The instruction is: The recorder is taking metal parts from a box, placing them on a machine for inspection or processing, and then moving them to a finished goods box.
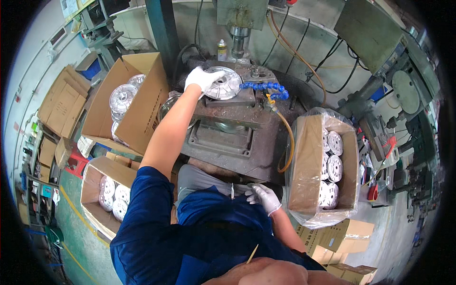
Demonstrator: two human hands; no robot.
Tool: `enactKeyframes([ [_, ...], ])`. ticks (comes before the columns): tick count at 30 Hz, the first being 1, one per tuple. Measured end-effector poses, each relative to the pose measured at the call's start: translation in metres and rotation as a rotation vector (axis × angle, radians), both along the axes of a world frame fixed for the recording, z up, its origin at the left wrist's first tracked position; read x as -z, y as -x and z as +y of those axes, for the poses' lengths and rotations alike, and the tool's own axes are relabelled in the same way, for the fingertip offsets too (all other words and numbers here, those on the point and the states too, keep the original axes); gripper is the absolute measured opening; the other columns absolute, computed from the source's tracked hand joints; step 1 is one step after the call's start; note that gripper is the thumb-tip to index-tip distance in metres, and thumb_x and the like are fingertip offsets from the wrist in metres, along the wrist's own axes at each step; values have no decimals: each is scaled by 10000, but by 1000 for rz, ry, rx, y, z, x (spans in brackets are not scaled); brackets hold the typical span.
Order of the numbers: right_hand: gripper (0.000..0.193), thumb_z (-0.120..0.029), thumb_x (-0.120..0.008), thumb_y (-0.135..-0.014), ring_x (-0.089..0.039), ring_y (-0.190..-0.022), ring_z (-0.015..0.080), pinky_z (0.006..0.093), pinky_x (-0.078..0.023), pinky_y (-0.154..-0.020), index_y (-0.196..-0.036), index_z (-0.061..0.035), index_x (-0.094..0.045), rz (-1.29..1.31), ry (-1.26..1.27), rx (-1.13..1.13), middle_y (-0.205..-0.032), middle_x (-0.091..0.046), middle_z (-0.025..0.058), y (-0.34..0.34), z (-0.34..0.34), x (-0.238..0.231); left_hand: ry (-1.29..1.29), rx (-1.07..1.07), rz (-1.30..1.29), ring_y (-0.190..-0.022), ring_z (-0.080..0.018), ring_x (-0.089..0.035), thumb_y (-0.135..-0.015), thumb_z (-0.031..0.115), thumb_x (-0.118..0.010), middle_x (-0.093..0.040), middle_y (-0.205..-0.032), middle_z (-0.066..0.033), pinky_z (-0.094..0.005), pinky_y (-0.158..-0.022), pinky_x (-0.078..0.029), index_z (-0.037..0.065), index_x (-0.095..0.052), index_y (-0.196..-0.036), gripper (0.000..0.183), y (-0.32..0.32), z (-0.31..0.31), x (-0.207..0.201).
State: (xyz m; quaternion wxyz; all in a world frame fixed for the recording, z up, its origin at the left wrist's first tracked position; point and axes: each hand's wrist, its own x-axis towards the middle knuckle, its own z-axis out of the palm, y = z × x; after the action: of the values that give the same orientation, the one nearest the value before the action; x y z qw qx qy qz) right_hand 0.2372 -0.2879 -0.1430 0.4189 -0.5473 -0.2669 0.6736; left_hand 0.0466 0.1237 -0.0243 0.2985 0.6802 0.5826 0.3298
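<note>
My left hand (201, 80), in a white glove, is stretched out to the machine and grips the left rim of a round silver metal disc (225, 83). The disc is ribbed, with a central hub, and lies on a block on the machine table. My thumb reaches over its upper face, while the fingers beneath are partly hidden. A blue jointed coolant hose (266, 86) points at the disc's right edge. My right hand (264, 198), also gloved, rests on my lap with its fingers apart and nothing in them. Left of the disc, another round metal part (167, 107) is partly covered by my forearm.
Cardboard boxes of similar discs stand at my left (154, 71), lower left (90, 202) and right, the right box (304, 166) lined with plastic. A machine spindle (239, 40) hangs behind the disc. A spray can (222, 50) stands nearby, and a yellow hose (288, 137) loops down the table's right.
</note>
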Motion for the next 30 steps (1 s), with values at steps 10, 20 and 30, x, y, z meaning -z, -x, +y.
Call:
enactKeyframes([
  [10,370,-238,-495,-957,-603,-744,139,255,-500,-673,-1235,6,-505,-139,-25,-101,-966,-647,102,3,15,3,237,88,236,-950,-237,-625,-694,550,-704,-638,-1056,-224,-319,-805,-480,-130,-583,-1105,804,1,-22,-39],
  [20,364,-250,-504,-953,-611,-753,148,256,-499,-681,-1223,-8,-521,-166,-62,-163,-981,-646,105,5,11,36,108,72,154,-975,-258,-620,-686,522,-720,-618,-1097,-234,-319,-837,-470,-134,-540,-1159,829,3,-15,-26],
  [30,453,-442,-449,-942,-586,-841,193,340,-491,-744,-1227,-97,-518,441,370,1,-1039,-611,88,3,24,141,93,106,132,-1121,-323,-560,-627,675,-652,-580,-1170,-256,-346,-939,-428,-103,-575,-1134,931,5,-12,-17],
])
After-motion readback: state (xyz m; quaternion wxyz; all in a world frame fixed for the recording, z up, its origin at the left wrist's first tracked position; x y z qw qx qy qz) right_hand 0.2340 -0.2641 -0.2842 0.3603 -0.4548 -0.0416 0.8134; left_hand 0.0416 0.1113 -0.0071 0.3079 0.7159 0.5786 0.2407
